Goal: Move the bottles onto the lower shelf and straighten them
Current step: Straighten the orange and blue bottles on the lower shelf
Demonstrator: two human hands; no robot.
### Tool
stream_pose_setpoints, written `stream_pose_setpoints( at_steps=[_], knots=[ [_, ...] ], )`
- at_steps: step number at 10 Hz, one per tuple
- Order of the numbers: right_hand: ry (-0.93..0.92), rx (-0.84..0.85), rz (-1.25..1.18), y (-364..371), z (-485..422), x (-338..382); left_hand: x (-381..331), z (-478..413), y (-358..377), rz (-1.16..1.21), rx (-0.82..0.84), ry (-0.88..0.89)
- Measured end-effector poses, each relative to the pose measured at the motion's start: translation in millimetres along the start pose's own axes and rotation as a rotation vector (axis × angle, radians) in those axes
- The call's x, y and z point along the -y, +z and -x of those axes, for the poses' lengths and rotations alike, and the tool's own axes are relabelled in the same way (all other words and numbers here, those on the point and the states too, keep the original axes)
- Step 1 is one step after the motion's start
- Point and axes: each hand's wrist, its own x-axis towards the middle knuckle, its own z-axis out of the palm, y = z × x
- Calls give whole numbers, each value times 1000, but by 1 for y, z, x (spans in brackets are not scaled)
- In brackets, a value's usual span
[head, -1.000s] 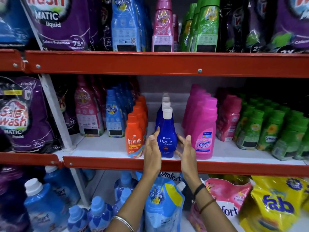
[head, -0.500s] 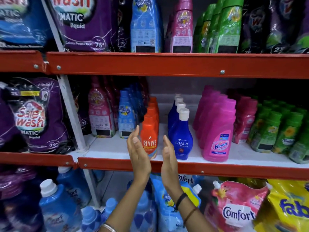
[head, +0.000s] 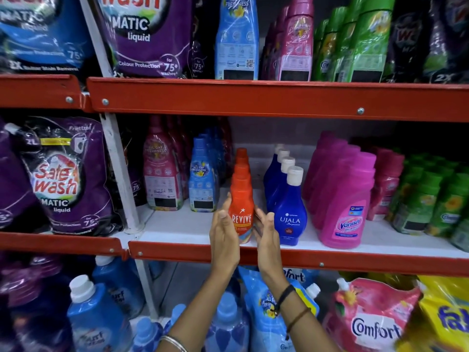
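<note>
Both palms flat against front Revive bottle [head: 241, 212] at shelf [head: 193, 229] front edge: left hand [head: 224, 240], right hand [head: 266, 237], fingers uncurled. Risk: uneven push topples it off the lip or into the Ujala bottle [head: 289, 214]

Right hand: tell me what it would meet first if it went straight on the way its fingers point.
The right hand points up and back beside the orange Revive bottle. Going straight on, it would likely slide through the gap and brush the front blue Ujala bottle; depth is unclear.
</note>
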Motion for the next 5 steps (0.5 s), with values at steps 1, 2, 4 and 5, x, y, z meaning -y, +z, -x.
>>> stream_pose_setpoints(
  at_steps=[1,2,4,5],
  knots=[
    [17,-2,-15,0,1,1,-2,2,-1,-4,11,3],
    [19,2,-20,0,0,2,0,3,-3,-15,23,2],
    [-32,-33,13,-2,14,20,-8,7,-5,-57,24,23],
    [-133,-172,-11,-29,47,30,-26,10,-4,-84,-67,144]
  ],
)
